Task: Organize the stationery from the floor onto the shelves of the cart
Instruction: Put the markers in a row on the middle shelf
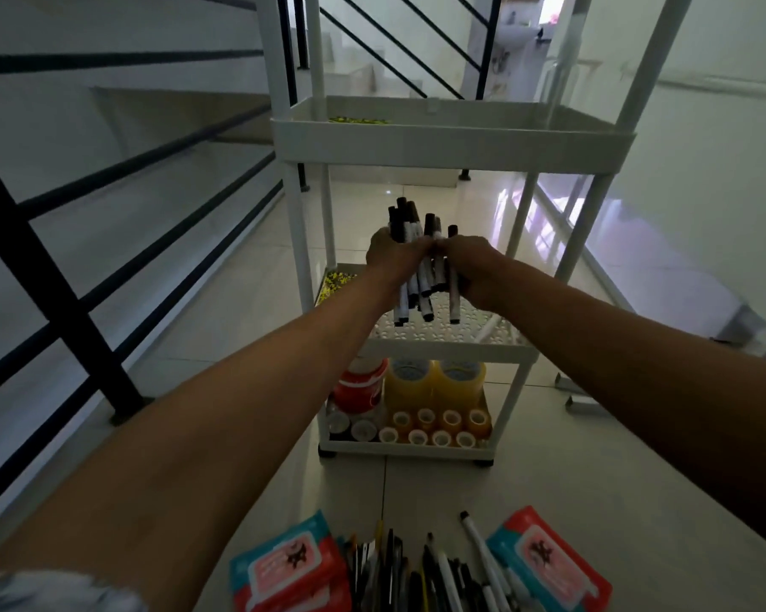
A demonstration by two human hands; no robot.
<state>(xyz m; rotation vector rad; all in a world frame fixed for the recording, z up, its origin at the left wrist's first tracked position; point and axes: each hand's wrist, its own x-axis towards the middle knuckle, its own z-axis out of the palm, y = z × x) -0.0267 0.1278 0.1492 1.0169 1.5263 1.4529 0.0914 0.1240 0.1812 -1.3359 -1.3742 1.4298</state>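
Head view: our left hand (394, 254) and right hand (471, 265) together grip a bundle of markers (420, 267) above the cart (451, 139)'s middle shelf (443, 335).

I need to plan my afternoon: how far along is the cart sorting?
Partly done. Tape rolls fill the bottom shelf, and small yellow bits lie on the middle shelf. In hand: left hand and right hand grip a marker bundle above that shelf. Left on the floor: pens and two wipe packs.
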